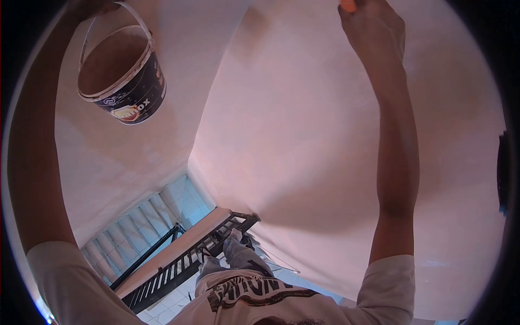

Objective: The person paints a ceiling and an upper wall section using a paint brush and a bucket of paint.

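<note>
At the upper left my left hand [93, 6] is closed on the white handle of a paint bucket [132, 97]. The bucket hangs tilted, its open mouth toward me, with a dark printed label and smears on its rim. My right hand [375, 30] is raised at the top edge, close to the pale wall [303, 119]. Its fingers are wrapped round an orange handle [348, 5]; the rest of that tool is out of view.
Far below, my feet are at a black slatted metal frame [162, 279] beside a pinkish ledge [157, 254]. Stairs [127, 222] descend at the lower left. Two walls meet in a corner left of centre. A dark object [502, 173] shows at the right edge.
</note>
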`<state>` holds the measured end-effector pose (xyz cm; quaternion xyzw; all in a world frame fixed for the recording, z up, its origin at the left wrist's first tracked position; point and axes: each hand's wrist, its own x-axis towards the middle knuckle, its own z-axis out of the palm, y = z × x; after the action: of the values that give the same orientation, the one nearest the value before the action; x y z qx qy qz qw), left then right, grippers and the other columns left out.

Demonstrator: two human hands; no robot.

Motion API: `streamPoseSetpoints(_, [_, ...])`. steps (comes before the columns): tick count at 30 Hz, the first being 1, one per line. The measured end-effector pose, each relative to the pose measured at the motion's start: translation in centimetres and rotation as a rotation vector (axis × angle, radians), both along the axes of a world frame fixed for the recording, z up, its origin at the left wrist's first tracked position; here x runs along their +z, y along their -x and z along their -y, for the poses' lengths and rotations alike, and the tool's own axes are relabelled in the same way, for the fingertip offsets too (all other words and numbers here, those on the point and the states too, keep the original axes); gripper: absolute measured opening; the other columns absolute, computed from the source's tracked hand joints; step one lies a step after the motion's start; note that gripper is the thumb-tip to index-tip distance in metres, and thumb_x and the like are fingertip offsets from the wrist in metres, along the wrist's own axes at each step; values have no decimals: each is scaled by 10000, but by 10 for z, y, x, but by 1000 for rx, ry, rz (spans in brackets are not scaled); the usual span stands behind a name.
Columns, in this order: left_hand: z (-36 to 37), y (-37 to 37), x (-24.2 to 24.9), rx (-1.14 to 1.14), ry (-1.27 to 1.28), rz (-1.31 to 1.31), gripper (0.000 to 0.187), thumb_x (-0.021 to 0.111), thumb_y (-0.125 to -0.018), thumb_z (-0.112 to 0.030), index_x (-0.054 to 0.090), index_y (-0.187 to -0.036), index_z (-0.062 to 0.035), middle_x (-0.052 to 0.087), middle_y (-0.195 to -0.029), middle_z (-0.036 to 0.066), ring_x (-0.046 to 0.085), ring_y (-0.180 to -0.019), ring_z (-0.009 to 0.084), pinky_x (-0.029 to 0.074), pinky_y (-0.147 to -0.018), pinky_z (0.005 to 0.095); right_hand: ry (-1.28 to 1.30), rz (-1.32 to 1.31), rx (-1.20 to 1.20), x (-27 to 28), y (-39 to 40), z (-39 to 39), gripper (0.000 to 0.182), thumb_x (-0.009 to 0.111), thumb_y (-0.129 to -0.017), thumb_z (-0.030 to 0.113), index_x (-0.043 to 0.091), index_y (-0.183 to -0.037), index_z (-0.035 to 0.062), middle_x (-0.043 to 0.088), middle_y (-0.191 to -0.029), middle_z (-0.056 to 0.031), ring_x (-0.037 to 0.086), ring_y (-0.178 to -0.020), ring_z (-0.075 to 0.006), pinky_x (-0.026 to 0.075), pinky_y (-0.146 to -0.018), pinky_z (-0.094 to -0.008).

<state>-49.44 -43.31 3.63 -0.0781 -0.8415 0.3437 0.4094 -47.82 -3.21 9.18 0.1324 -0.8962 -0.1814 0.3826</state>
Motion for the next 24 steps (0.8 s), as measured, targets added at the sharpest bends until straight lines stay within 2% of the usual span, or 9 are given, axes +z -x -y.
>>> streamPoseSetpoints(2, [-2, -3, 1, 28, -9, 39, 1113, 858, -570, -535, 382, -1497, -141, 144, -1633, 164, 95, -1519, 305, 77, -1238, 508, -222, -298, 66, -27, 31, -10, 167, 551, -955, 140, 673, -1009, 40, 638, -1004, -174, 653, -919, -279, 548, -813, -402])
streamPoseSetpoints(3, [-3, -3, 2, 42, -14, 57, 1137, 863, -564, -535, 363, -1510, -147, 125, -1634, 182, 85, -1520, 321, 76, -1233, 522, -239, -149, 27, -57, 64, -17, 179, 591, -889, 227, 725, -898, 109, 703, -829, -161, 686, -798, -336, 537, -702, -485])
streamPoseSetpoints(6, [16, 13, 6, 112, 169, 17, 1007, 646, -713, -749, 281, -1539, -305, 165, -1641, 116, 118, -1517, 334, 112, -1177, 637, -367, -26, 166, -176, 47, 1, 219, 609, -849, 216, 739, -945, 68, 661, -964, -204, 631, -974, -380, 459, -845, -679])
streamPoseSetpoints(9, [27, 19, 4, -115, 84, 8, 974, 680, -700, -707, 326, -1515, -307, 189, -1634, 122, 158, -1512, 294, 134, -1179, 610, -76, 578, 385, -254, 46, -15, 197, 656, -796, 183, 736, -932, 66, 661, -931, -212, 630, -997, -367, 470, -849, -668])
streamPoseSetpoints(12, [19, 13, 4, 7, 132, -22, 973, 685, -694, -703, 336, -1511, -307, 199, -1631, 124, 160, -1510, 303, 121, -1190, 590, -33, 485, 368, -226, 36, -51, 157, 656, -806, 162, 716, -891, 45, 673, -890, -192, 649, -969, -366, 515, -814, -577])
streamPoseSetpoints(17, [23, 19, 3, 3, 118, 9, 995, 681, -690, -708, 312, -1525, -311, 171, -1639, 123, 138, -1514, 312, 87, -1199, 583, 129, 117, 307, -23, -20, -94, 277, 574, -907, 302, 682, -864, 51, 670, -787, -217, 650, -784, -413, 515, -713, -475])
streamPoseSetpoints(21, [10, 3, 10, 112, 110, 49, 1017, 683, -684, -710, 308, -1532, -294, 159, -1641, 125, 106, -1519, 317, 65, -1206, 576, 143, -97, -76, 39, -101, -55, 166, 557, -956, 149, 672, -1016, 46, 635, -1005, -164, 640, -933, -282, 537, -841, -393])
streamPoseSetpoints(22, [6, 2, 12, 99, 77, 63, 1029, 686, -680, -711, 302, -1536, -290, 157, -1642, 125, 100, -1520, 317, 63, -1208, 572, 637, 50, -157, 41, -96, -45, 204, 583, -947, 166, 664, -1089, 44, 635, -1015, -160, 630, -950, -290, 533, -862, -394])
streamPoseSetpoints(24, [4, -2, 17, 75, 18, 100, 1053, 691, -671, -713, 290, -1543, -281, 154, -1642, 125, 89, -1522, 318, 58, -1211, 564, -322, -195, 18, -21, -56, -94, 162, 634, -845, 235, 721, -906, 113, 688, -883, -116, 669, -810, -273, 536, -705, -411])
